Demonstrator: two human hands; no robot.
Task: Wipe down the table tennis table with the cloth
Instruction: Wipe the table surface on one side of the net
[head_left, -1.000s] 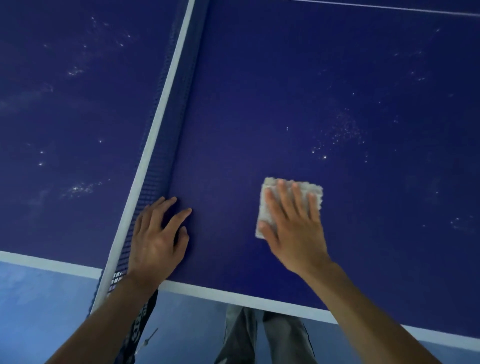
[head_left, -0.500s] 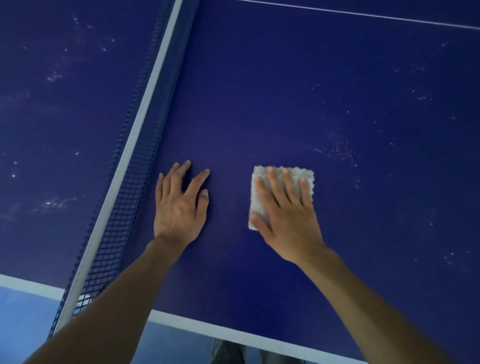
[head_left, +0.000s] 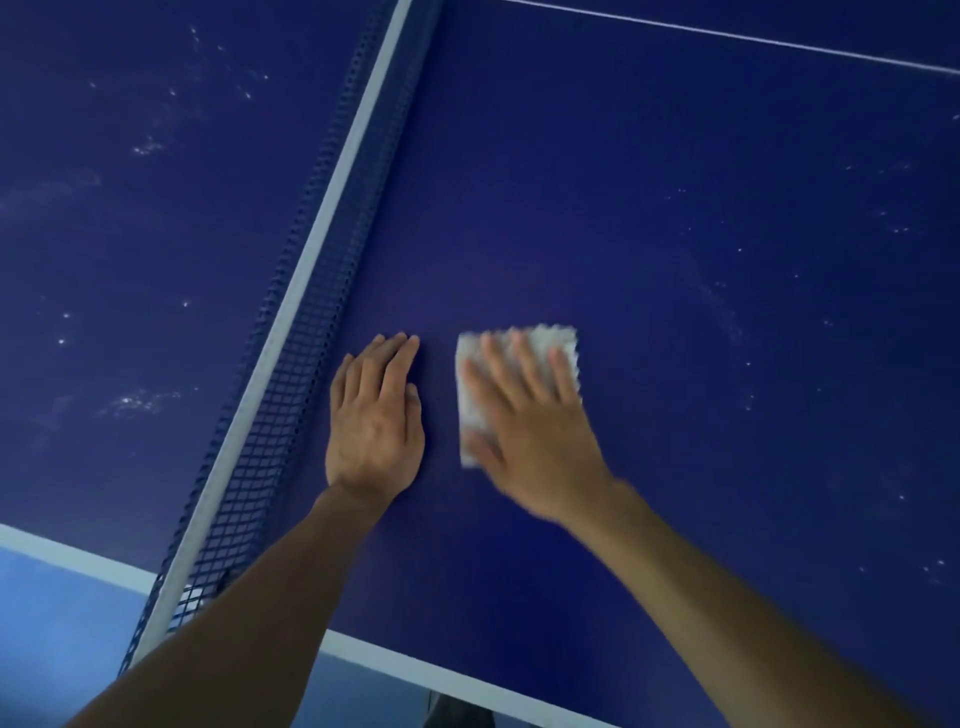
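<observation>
Dark blue table tennis surface (head_left: 675, 312) fills most of the view, seen from above. Net (head_left: 291, 374) runs diagonally from 7 o'clock up toward 12, dark mesh with a pale top band, splitting the surface into two halves. White cloth (head_left: 524, 358), small and squarish with a ragged fringe, lies flat on the half right of the net, near frame centre. Right hand (head_left: 530, 431) rests palm-down on the cloth, fingers (head_left: 519, 358) slightly spread and extended toward 12 o'clock, covering most of the cloth's lower part; the cloth's top edge and left edge show past the hand. Hand and cloth are motion-blurred. Left hand (head_left: 374, 415) lies flat on the bare surface just beside the cloth at its 9 o'clock, between cloth and net, its fingers (head_left: 389, 358) pressed close together, holding nothing; a narrow gap of blue separates it from the cloth. White edge line (head_left: 415, 670) borders the surface at 6 o'clock; a thin white line (head_left: 727, 34) crosses at 1 o'clock. Pale dusty specks (head_left: 140, 402) scatter over the half left of the net, with fainter specks at 3 o'clock. Lighter blue floor (head_left: 57, 634) shows at 8 o'clock. Both forearms enter from the bottom edge.
</observation>
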